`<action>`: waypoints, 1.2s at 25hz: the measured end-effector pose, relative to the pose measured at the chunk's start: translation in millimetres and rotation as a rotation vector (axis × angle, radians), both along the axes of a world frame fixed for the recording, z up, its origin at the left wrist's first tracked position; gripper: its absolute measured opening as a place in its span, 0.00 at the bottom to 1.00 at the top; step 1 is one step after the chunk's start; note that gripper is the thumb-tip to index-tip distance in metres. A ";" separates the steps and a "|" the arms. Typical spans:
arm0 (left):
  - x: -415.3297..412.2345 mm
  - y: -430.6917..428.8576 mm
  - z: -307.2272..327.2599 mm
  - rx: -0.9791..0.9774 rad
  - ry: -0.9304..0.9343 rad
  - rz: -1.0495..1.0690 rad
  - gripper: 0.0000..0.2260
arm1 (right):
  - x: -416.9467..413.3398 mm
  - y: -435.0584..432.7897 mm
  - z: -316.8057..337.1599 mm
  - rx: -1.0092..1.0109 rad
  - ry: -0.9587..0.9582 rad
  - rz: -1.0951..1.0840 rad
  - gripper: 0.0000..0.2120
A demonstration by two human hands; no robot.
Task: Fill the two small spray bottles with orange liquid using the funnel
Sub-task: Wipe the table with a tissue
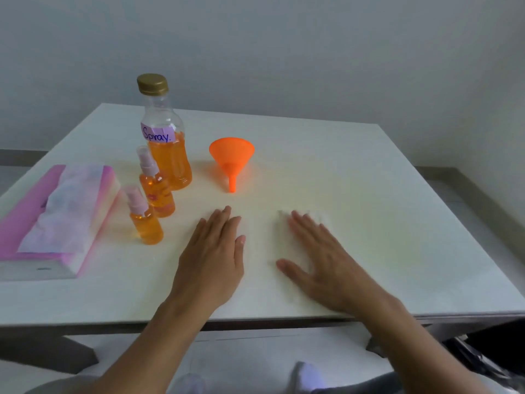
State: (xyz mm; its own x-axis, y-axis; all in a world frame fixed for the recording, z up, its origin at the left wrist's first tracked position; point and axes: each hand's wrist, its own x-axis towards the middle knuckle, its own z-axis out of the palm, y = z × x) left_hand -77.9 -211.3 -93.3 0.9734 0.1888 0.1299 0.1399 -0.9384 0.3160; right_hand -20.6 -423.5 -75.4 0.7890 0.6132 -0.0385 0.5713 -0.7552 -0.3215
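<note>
Grey wall [312,52] fills the top of the frame behind a white table [369,194]. Your left hand [216,251] lies flat on the table at lower centre, fingers straight and together, grasping nothing. Your right hand [318,257] lies flat just to its right, fingers spread and released. A white blur sits at their tips, and you cannot tell what it is.

Both sprayers stand upright at centre left, capped and holding orange liquid. The near sprayer [145,220] is left of your left hand, with the far sprayer [156,191] just behind it. Behind them stands the bottle [167,143], gold-capped, labelled "Spray." and partly full of orange liquid. The funnel [231,155] sits mid-frame, right of the bottle, spout pointing toward the lower edge. A pink pack [62,214] lies at the left edge.
</note>
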 end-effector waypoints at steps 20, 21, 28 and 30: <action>0.6 -3.3 -1.2 -0.019 0.011 0.083 0.23 | 121.6 -85.6 -5.9 -0.351 -0.174 -0.333 0.27; 0.1 -4.4 -0.7 -0.013 0.014 0.089 0.24 | 125.8 -97.4 -4.8 -0.346 -0.162 -0.414 0.27; -1.1 -11.6 3.4 -0.009 0.032 0.107 0.23 | 95.4 57.5 -21.7 -0.151 -0.192 -0.104 0.26; -1.3 -8.6 2.4 -0.005 0.043 0.105 0.23 | 69.9 91.0 -20.7 -0.117 -0.216 0.030 0.27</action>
State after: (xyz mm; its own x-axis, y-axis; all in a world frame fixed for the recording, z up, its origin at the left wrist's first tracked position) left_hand -79.1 -219.8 -90.9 0.9529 0.2905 0.0873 0.2508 -0.9164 0.3120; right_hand 49.3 -332.6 -96.0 0.7681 0.6377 0.0572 0.6399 -0.7617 -0.1012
